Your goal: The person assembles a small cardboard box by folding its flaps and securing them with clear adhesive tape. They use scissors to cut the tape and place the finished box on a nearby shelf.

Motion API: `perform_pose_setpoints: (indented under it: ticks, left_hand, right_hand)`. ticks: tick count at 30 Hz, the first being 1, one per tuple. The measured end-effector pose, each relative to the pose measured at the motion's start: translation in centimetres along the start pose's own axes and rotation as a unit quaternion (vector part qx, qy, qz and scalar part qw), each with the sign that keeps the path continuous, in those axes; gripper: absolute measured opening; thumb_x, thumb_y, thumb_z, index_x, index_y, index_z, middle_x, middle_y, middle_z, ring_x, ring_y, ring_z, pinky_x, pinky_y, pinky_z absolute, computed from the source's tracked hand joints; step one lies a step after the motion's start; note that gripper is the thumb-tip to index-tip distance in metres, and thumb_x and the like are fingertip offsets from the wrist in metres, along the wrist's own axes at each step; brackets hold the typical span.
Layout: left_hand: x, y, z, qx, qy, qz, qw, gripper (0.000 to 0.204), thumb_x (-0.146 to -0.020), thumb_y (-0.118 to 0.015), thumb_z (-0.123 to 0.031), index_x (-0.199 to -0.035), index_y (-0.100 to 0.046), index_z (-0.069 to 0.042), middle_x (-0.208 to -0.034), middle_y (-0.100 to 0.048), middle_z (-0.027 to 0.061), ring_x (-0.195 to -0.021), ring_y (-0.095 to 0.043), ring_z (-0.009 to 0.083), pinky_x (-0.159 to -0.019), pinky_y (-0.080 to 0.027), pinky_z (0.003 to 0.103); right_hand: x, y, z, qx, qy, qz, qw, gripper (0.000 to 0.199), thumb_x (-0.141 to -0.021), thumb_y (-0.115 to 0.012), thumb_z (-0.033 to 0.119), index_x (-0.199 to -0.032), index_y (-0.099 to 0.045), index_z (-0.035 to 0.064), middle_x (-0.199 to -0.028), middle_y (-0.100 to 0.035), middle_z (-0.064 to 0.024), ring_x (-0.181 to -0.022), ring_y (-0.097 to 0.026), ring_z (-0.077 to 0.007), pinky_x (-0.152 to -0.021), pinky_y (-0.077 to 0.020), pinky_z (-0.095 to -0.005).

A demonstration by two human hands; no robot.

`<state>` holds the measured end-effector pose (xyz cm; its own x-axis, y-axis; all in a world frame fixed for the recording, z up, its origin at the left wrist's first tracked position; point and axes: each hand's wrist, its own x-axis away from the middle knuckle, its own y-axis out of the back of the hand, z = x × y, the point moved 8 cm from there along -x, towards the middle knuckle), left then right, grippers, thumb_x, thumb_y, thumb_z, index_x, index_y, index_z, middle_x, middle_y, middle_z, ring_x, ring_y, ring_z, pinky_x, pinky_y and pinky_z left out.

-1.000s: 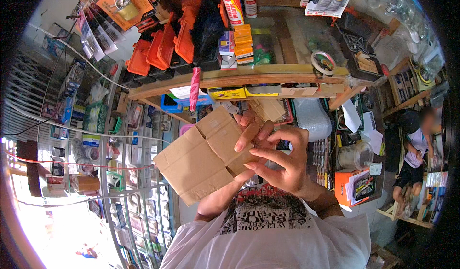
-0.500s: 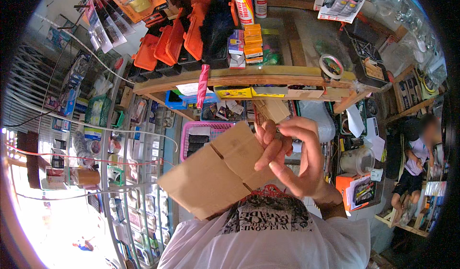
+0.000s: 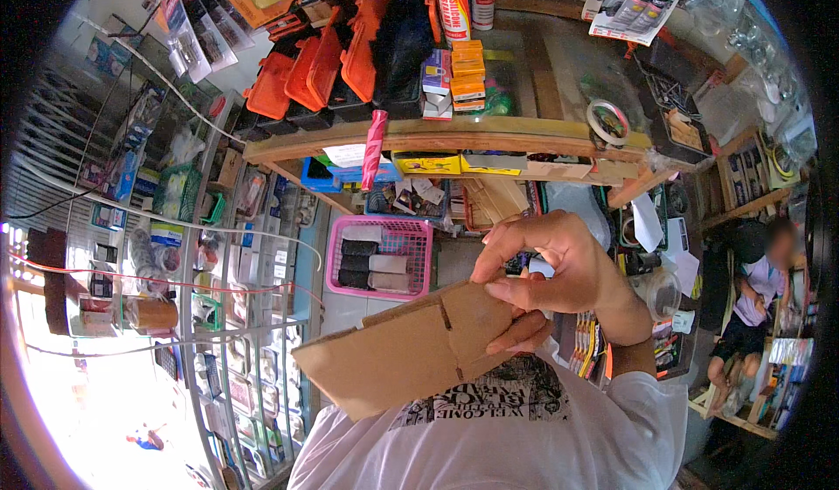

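A brown piece of cardboard (image 3: 393, 341), creased and with slits along a fold line, is held tilted in front of my chest. At its upper right corner, my right hand (image 3: 559, 263) pinches the edge between thumb and index finger. Below that thumb, bent fingers curl round the cardboard's right edge; they look like those of my left hand (image 3: 520, 331). The rest of that hand and its forearm are hidden behind the cardboard.
A pink basket (image 3: 329, 258) with dark and grey rolls stands beyond the cardboard. Farther off is a wood-framed glass counter (image 3: 454, 134) bearing orange-lidded boxes (image 3: 310, 75), sealant tubes (image 3: 451, 5) and a tape roll (image 3: 606, 123). Glass shelving lines the left; a person (image 3: 756, 289) sits at the right.
The cardboard has tilted and swung lower, uncovering the pink basket. My right hand has moved up and closed on its corner, where before its thumb and index finger were spread apart.
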<state>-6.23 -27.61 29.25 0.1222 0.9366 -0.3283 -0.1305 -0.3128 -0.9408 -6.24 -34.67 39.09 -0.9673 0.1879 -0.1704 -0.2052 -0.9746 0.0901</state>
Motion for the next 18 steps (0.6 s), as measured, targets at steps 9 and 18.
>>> perform_pose_setpoints:
  ticks: [9,18]
  left_hand:
    - [0.7,0.5,0.5,0.018,0.01,-0.01,1.0,0.034,-0.11,-0.029,-0.04,-0.106,-0.052,-0.015,-0.06,-0.056,-0.0021,-0.079,-0.043,0.0138,-0.086,-0.034,0.033]
    - [0.5,0.9,0.8,0.022,0.019,-0.012,1.0,0.034,-0.109,-0.029,-0.04,-0.106,-0.052,-0.015,-0.061,-0.056,-0.0025,-0.078,-0.044,0.0136,-0.086,-0.033,0.033]
  right_hand:
    - [0.1,-0.1,-1.0,-0.039,-0.029,0.033,0.998,0.019,-0.074,-0.085,0.008,-0.086,-0.071,0.0059,-0.09,-0.072,-0.0028,-0.087,-0.067,-0.0169,-0.091,-0.0477,-0.0362]
    - [1.2,0.6,1.9,0.163,0.168,-0.038,0.972,0.025,-0.068,-0.09,0.016,-0.086,-0.074,0.0099,-0.096,-0.072,-0.0023,-0.091,-0.067,-0.0204,-0.083,-0.0488,-0.0362]
